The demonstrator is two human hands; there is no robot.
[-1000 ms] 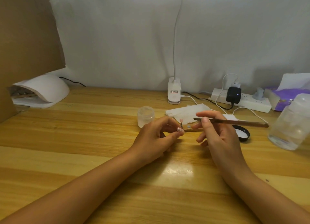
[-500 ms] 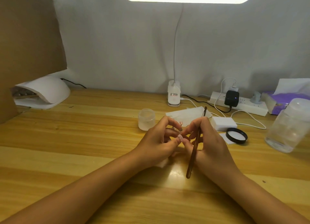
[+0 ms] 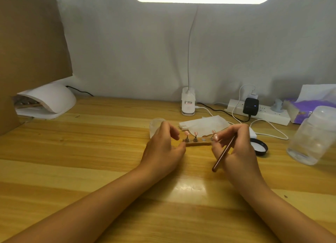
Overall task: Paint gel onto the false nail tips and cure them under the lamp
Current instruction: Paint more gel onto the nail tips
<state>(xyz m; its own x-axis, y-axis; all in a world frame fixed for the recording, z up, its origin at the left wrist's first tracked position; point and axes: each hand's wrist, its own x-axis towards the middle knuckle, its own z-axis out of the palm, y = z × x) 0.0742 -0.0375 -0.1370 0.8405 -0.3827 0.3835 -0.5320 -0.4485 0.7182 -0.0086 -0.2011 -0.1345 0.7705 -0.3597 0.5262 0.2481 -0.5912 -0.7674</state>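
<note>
The narrow wooden holder strip (image 3: 197, 144) is recorded lying on the light wooden table (image 3: 91, 151), near its middle, between the left hand (image 3: 163, 148) and the right hand (image 3: 238, 148). Its left end is touched by the left thumb. Small pink false nail tips (image 3: 186, 133) are mounted upright on it. The thin brown brush (image 3: 223, 154) is held in the right hand.

The small frosted jar (image 3: 154, 126) is set behind the left hand, and the folded white tissue (image 3: 203, 124) behind the strip. The round black lid (image 3: 260, 149) is located right of the right hand, with the clear plastic bottle (image 3: 312, 135) further right. The white domed curing lamp (image 3: 47, 100) is positioned far left. The white clip lamp base (image 3: 188, 104) is placed at the back, and the white power strip (image 3: 261, 114) to its right.
</note>
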